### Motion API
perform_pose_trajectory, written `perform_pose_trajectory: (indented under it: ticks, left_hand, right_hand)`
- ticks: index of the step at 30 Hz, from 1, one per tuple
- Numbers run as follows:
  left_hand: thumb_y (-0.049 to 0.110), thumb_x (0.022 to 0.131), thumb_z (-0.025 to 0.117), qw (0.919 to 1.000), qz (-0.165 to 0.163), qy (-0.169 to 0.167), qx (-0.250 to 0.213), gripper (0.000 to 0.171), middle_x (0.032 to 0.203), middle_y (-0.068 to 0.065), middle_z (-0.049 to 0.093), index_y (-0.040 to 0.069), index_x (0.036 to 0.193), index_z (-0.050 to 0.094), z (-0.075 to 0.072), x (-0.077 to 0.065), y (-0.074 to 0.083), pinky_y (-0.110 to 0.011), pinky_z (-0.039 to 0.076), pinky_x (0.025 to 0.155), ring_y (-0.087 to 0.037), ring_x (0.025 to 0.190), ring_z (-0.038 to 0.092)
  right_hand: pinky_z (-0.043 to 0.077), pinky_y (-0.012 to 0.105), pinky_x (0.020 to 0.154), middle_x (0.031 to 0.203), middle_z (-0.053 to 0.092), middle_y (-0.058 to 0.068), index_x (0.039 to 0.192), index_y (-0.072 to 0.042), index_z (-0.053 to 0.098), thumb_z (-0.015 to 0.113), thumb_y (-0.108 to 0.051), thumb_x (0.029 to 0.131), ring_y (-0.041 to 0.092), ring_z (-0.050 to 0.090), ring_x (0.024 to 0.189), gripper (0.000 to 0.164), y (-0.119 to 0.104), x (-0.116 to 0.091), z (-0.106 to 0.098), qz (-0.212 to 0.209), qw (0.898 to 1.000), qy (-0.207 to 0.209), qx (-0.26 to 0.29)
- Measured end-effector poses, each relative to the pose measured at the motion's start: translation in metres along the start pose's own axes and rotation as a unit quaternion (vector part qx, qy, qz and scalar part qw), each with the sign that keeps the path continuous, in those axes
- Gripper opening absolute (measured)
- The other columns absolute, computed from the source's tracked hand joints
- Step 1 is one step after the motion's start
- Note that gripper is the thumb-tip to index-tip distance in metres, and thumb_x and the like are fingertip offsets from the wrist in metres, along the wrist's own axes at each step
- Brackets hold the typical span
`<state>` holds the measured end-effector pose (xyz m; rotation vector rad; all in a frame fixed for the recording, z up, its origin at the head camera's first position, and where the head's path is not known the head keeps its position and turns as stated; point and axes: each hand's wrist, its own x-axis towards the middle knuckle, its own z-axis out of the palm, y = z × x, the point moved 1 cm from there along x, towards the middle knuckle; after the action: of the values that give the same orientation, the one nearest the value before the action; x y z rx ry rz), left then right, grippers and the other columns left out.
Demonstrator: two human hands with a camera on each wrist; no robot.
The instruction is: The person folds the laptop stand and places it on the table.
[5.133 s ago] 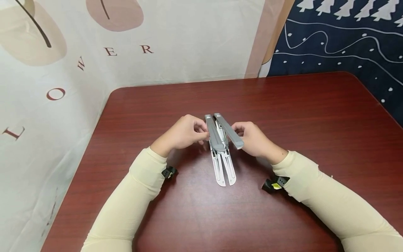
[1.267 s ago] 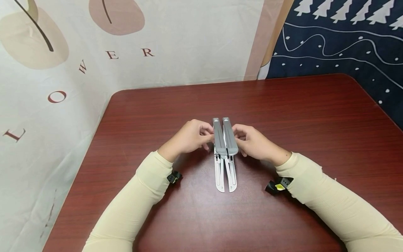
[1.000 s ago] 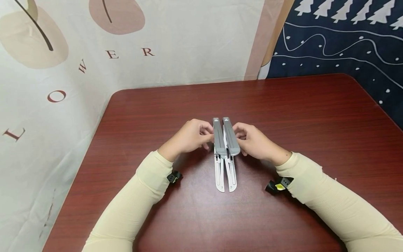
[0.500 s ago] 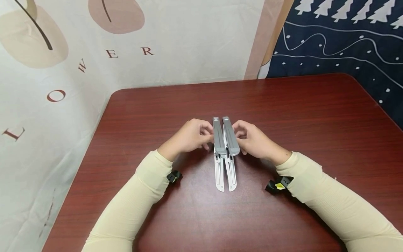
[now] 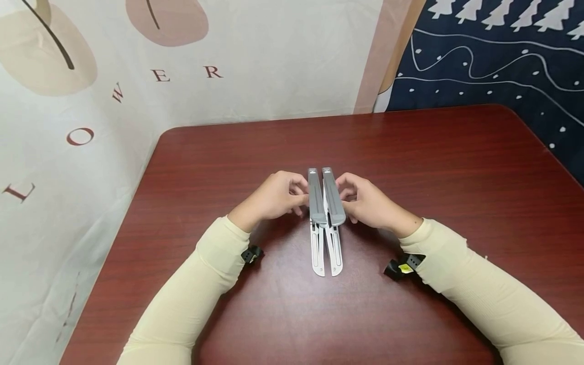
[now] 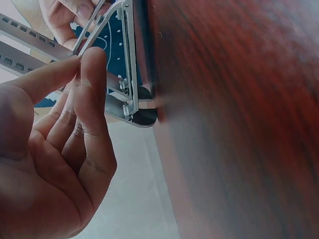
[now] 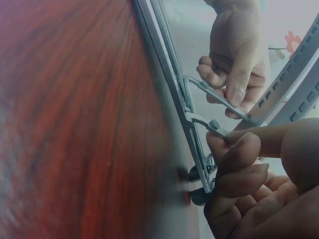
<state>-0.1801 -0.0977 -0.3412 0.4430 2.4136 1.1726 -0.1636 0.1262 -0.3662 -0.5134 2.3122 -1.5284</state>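
Observation:
A folding laptop stand (image 5: 316, 200) in grey and silver stands on the table, its two upper arms raised side by side over slim base rails (image 5: 318, 253). Thumb and fingertips of my left hand (image 5: 278, 196) pinch the stand's left side under the upper arm. From the other side, my right hand (image 5: 367, 203) pinches it too; in the right wrist view its fingertips hold the end of a thin support strut (image 7: 215, 128). Slotted upper arms (image 6: 35, 41) slant away in the left wrist view. The head view hides most fingertips behind the arms.
Around the stand spreads the dark red wooden table (image 5: 292, 314). A pale cloth with printed letters (image 5: 283, 56) hangs behind it, and a navy cloth with white trees (image 5: 497, 66) at the right. Each wrist wears a black strap camera (image 5: 252, 254).
The stand's right upper arm, splayed outward about five seconds ago, has swung in beside the left one. The stand and left hand sit slightly further right. Over the last second almost nothing moves.

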Motion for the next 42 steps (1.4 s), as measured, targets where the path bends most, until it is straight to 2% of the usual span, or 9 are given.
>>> perform_pose_trajectory:
  ticks: [42]
  left_hand:
    - [0.008,0.095,0.066,0.9999,0.004,-0.004,0.014,0.007,0.088,-0.012,0.077,0.005,0.101,0.066,0.0018,0.0009,-0.0020,-0.026,0.050,0.053,-0.023,0.065,0.073]
  right_hand:
    - [0.046,0.030,0.046,0.083,0.067,0.016,0.116,0.000,0.053,0.059,0.004,0.092,0.018,0.050,0.046,0.024,0.0018,0.0022,-0.0020,0.004,1.000,-0.003,-0.014]
